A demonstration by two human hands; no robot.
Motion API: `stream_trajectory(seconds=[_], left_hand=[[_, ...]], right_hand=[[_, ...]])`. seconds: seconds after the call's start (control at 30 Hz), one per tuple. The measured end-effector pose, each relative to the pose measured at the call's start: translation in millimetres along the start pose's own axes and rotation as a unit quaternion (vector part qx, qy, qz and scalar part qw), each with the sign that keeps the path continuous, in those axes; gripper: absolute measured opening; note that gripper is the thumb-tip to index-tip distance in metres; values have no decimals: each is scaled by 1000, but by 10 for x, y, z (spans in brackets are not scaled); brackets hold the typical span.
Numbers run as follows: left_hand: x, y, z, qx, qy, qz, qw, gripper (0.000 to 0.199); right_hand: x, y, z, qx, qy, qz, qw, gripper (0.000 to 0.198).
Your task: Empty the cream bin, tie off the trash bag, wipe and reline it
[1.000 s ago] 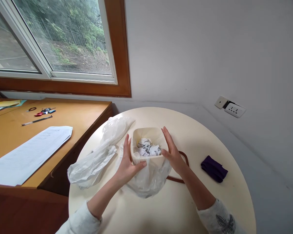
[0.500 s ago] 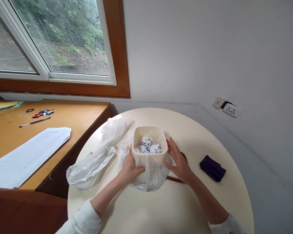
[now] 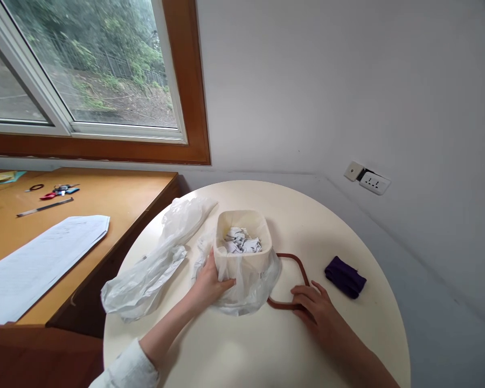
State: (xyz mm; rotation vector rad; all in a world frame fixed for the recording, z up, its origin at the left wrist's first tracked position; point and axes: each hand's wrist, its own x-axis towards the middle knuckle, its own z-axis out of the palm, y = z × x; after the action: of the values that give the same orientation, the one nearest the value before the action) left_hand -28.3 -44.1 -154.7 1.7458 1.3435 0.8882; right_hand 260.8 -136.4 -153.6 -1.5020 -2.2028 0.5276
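Note:
A small cream waste bin point(image 3: 246, 262) stands upright on the round table, with crumpled paper point(image 3: 241, 241) inside. A translucent plastic bag point(image 3: 246, 296) is bunched around its outside. My left hand point(image 3: 210, 280) grips the bin's left side, thumb across the front and fingers partly hidden behind. On the table to the right lies a brown, rounded-square rim ring point(image 3: 295, 258), its left part hidden behind the bag. My right hand point(image 3: 313, 307) is closed over the ring's near right corner, its fingertips curled on it and the thumb mostly hidden beneath.
Another crumpled plastic bag point(image 3: 153, 275) lies on the left of the round table point(image 3: 234, 355). A folded purple cloth point(image 3: 345, 276) lies at the right. The wooden desk point(image 3: 133, 188) at left holds paper sheets point(image 3: 44, 264), a pen point(image 3: 44, 207) and keys point(image 3: 62, 190).
My right hand has left the bin's right side, moved down and right, and taken hold of the brown rim ring. My left hand stays on the bin. The view has shifted slightly.

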Motion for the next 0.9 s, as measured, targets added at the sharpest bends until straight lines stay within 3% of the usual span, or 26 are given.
stream_trajectory(seconds=[0.23, 0.33, 0.43, 0.67, 0.9], left_hand=[[-5, 1, 2, 9, -5, -4, 1000, 92], [-1, -9, 4, 16, -8, 4, 1000, 92], [6, -15, 16, 26, -12, 10, 1000, 85], [9, 25, 20, 19, -14, 24, 999, 81], [-64, 178, -113, 38, -38, 28, 998, 88]], right_hand=[[-217, -159, -658, 16, -74, 108, 991, 18], [-355, -82, -924, 17, -54, 147, 988, 19], [-417, 17, -1092, 7, 13, 159, 987, 21], [-242, -106, -1170, 20, 132, 156, 979, 27], [-18, -289, -1125, 12, 152, 91, 984, 23]])
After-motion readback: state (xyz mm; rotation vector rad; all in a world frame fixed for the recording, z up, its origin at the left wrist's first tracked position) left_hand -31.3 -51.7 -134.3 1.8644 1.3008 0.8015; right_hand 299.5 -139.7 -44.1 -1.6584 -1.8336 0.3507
